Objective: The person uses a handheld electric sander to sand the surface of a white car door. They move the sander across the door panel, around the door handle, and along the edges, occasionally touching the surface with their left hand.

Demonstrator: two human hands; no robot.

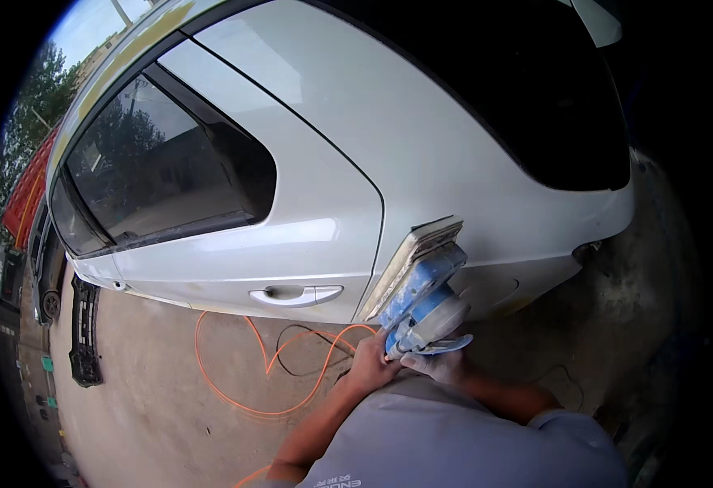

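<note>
A blue and grey power sander point(426, 307) with a long rectangular pad point(405, 264) is held in front of my body. Fingers of my left hand point(373, 363) close round its lower end. My right hand point(439, 366) grips the same end from the other side, below a blue lever point(452, 345), its fingers partly hidden. The pad stands tilted beside the rear side panel of a white car point(470, 179), near the gap behind the rear door point(308, 183). Whether the pad touches the panel, I cannot tell.
An orange hose point(234, 398) loops over the concrete floor point(153, 358) beneath the car, with a dark cable point(282, 358) beside it. A door handle point(295, 297) juts out left of the sander. Farther left lie a black bumper-like part point(86, 333) and a parked dark car point(47, 272).
</note>
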